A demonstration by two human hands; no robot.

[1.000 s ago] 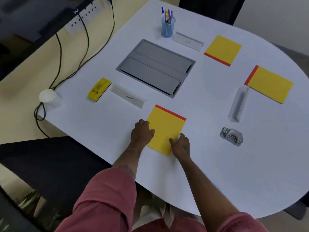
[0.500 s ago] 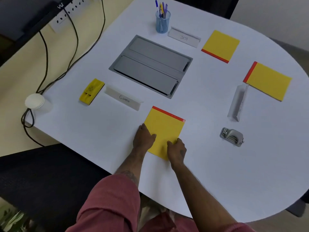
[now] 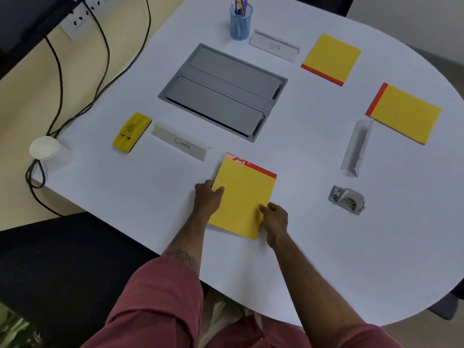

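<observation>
A yellow notepad with a red top strip (image 3: 244, 194) lies on the white table (image 3: 125, 187) just in front of me. My left hand (image 3: 208, 197) grips its left edge, thumb on top of the cover. My right hand (image 3: 275, 218) holds the pad's lower right edge with curled fingers. The red strip looks scuffed at its left end. A white name card reading GIRAFFE (image 3: 181, 143) stands just beyond the pad to the left.
Two more yellow pads (image 3: 331, 57) (image 3: 405, 114) lie at the far right. A grey cable hatch (image 3: 223, 90) sits mid-table, with a pen cup (image 3: 240, 21), a BETA card (image 3: 275, 47), a third card (image 3: 357, 146), a hole punch (image 3: 347, 199), a yellow eraser (image 3: 131, 131) and a paper cup (image 3: 46, 150).
Both hands have turned the near pad so that it lies straighter toward me. The hands kept their hold on its left and right edges.
</observation>
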